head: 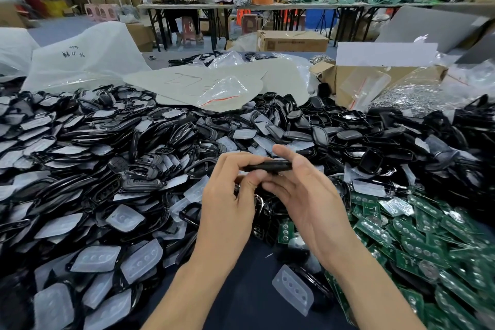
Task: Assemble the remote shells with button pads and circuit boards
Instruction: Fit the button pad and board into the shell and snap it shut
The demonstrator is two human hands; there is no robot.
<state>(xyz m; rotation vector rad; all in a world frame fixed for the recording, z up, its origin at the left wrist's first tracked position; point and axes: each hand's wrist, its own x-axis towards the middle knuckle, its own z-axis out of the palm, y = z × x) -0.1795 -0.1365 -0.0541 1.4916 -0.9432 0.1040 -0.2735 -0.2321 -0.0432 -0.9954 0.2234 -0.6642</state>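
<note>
The left hand [230, 195] and right hand [308, 195] pinch a slim black plastic remote shell [269, 166] edge-on between them, above the piled desk [246, 297]. Even squeezing along the seam, thumbs underneath, would likely close it squarely.

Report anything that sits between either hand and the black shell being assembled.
Nothing visible does. The left hand and the right hand both hold the black shell directly, fingers pinching its edges, above the heap of parts.
</note>
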